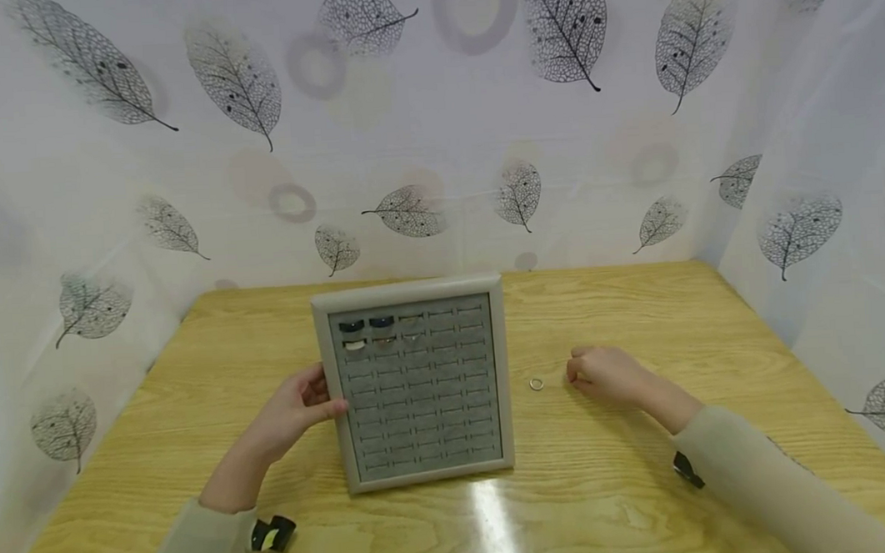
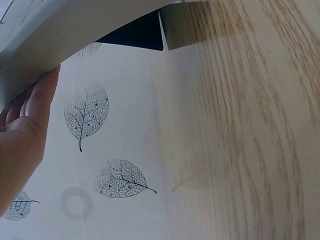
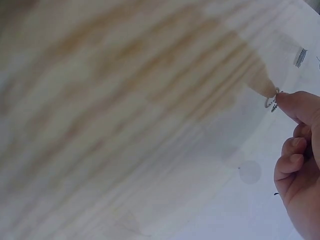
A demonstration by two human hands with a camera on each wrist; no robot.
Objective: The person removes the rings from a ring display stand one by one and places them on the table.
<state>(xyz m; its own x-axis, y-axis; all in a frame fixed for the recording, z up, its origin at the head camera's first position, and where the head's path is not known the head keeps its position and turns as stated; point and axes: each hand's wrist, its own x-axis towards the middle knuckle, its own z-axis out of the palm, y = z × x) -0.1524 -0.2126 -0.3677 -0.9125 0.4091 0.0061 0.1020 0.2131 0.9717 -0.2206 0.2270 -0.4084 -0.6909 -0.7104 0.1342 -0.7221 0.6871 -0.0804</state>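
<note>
Right in the middle of the counter (image 1: pixel 625 317) sits a flat gray tray (image 1: pixel 416 385) with a pale frame and many rows of little slots. A few slots at the top left hold small things: two dark ones (image 1: pixel 366 323) and some pale ones (image 1: pixel 353 345) below them. They are too small to tell apart well. A small silver ring (image 1: pixel 536 383) lies on the wood just to the right of the tray, by itself. Nothing sits between the ring and the right hand.

The counter is light yellow wood with wavy lines in it, and a bright streak of light shines on it near the front edge. White curtains (image 1: pixel 435 143) with gray leaves and faded circles hang all around it, at the back and on both sides.

The left hand (image 1: pixel 299 405) holds the left edge of the tray, with the thumb on the front of the frame and the fingers (image 2: pixel 42 95) behind it. The left wrist view shows the tray edge lifted a little off the counter. The right hand (image 1: pixel 605 374) rests on the counter near the ring, with its fingers loosely curled. In the head view it looks just short of the ring. In the right wrist view one fingertip (image 3: pixel 292 102) seems to be right at the ring (image 3: pixel 270 102), but that picture is blurry, so I cannot tell if it has hold of it.
</note>
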